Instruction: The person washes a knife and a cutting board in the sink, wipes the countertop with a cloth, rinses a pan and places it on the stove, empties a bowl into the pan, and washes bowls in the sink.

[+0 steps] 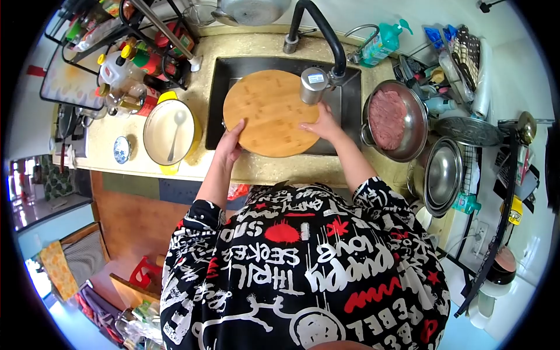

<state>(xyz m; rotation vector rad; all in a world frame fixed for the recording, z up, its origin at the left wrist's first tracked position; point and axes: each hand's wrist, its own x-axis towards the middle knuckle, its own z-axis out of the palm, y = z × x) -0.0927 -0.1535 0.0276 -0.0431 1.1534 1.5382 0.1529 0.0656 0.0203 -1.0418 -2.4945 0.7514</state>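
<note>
A round wooden cutting board [265,114] lies over the dark sink [350,116], held between my two hands. My left hand [232,142] grips its lower left edge, thumb on top and the fingers partly hidden beneath. On the lower right side, my right hand [324,123] holds the rim with its thumb laid across the upper face. Above the board's right part hangs the black faucet [332,41] with its metal spray head [313,87]. Whether the board touches the sink rim I cannot tell.
To the left stands a yellow pot [153,137] with a spoon [176,137] in it, beside a small patterned dish [122,150]. At right, a metal pan [411,125] holds ground meat [387,119]. Bottles [140,61] crowd the back left; a green soap bottle [379,46] stands behind the sink.
</note>
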